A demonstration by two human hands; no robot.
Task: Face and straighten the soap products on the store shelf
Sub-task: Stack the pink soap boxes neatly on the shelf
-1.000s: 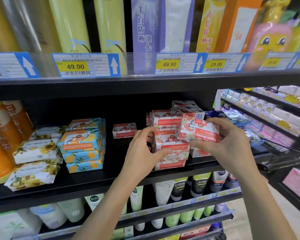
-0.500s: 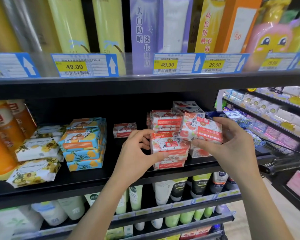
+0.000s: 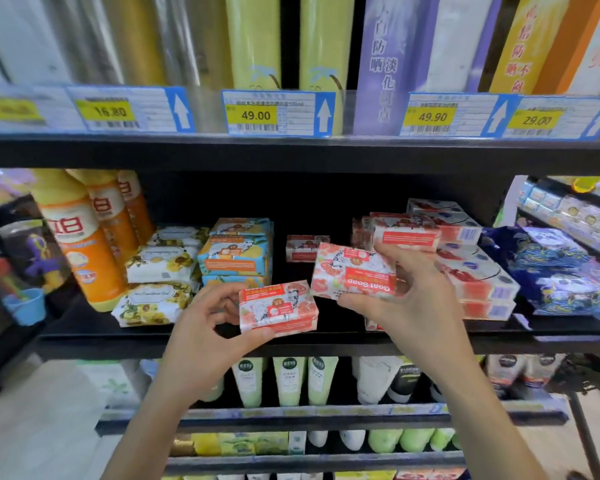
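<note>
Shelf [image 3: 84, 341]: black, the middle tier of a shop bay. Price tags [image 3: 278, 114] ran along the tier above.

Red soap stack [image 3: 471, 282]: sat at the right of the shelf, its boxes angled rather than square to the edge. The top box was blurred, possibly askew.

Blue soap stack [image 3: 236, 258]: stood left of centre, fairly even.

Right hand [image 3: 416, 299]: gripped a pink bar [image 3: 354, 275] by its edges in front of the red stack, "Goat Soap" label upside down, as half a second before.

Left hand [image 3: 201, 327]: held a second bar [image 3: 278, 306]. The bar had come off the red stack and hung over the bare gap at the shelf front.

Judged: restacking was under way, with both bars still to be turned face-out and set down.
</note>
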